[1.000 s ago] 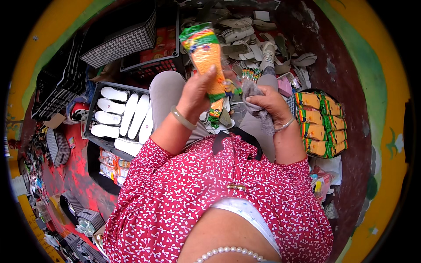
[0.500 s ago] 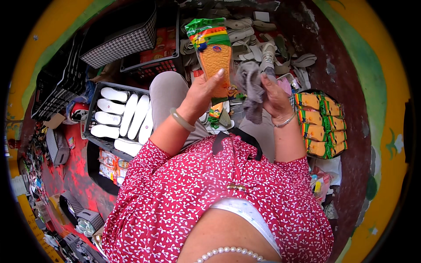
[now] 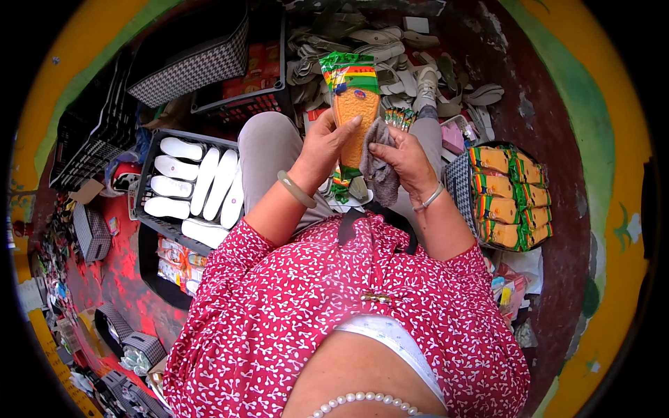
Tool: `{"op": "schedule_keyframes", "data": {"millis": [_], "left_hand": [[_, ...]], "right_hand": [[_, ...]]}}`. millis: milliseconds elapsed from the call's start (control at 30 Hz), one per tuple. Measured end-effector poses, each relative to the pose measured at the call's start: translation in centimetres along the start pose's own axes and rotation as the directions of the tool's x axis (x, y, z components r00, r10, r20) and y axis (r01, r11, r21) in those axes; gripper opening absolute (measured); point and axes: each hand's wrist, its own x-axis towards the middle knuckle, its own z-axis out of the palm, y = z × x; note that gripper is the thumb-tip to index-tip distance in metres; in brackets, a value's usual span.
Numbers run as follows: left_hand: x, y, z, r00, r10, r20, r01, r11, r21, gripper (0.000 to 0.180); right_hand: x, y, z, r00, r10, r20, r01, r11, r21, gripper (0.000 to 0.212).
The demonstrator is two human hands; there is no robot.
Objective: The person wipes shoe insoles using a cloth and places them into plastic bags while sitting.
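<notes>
Upright over my lap is a packaged insole (image 3: 354,106), orange and textured, in a clear bag with a green, yellow and red top. My left hand (image 3: 324,145) grips its left side, thumb across the front. My right hand (image 3: 408,160) pinches a grey cloth (image 3: 379,167) against the package's lower right edge. The fingers behind the package are hidden. Below it, between my knees, more green-and-orange packaging (image 3: 341,188) shows in part.
To the left, a dark crate (image 3: 150,164) holds several white insoles (image 3: 202,177). On the right, a checked basket (image 3: 460,188) contains packaged orange insoles (image 3: 498,187). Loose pale insoles (image 3: 376,38) are heaped beyond my knees, beside a black crate (image 3: 240,104).
My left hand has brought the packaged insole lower and slightly right. My right hand has moved left, and the cloth now presses against the package's edge.
</notes>
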Motion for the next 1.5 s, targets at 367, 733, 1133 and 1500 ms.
{"op": "schedule_keyframes", "data": {"millis": [367, 733, 1133, 1500], "left_hand": [[-0.5, 0.3, -0.1, 0.997, 0.071, -0.04, -0.069, 0.996, 0.058, 0.023], [-0.6, 1.1, -0.3, 0.99, 0.096, -0.107, -0.091, 0.995, 0.046, 0.022], [1.0, 1.5, -1.3, 0.885, 0.232, -0.404, -0.314, 0.938, -0.149, 0.02], [-1.2, -1.5, 1.8, 0.96, 0.147, -0.239, -0.186, 0.971, -0.15, 0.022]], "right_hand": [[-0.5, -0.9, -0.6, 1.0, 0.019, -0.005, -0.019, 0.993, -0.116, 0.021], [-0.7, -1.4, -2.0, 0.999, 0.023, -0.044, -0.022, 1.0, 0.015, 0.025], [-1.2, 1.1, -1.7, 0.998, 0.039, 0.049, -0.059, 0.833, 0.551, 0.041], [1.1, 3.0, -0.6, 0.971, -0.055, -0.234, 0.168, 0.854, 0.493, 0.025]]}}
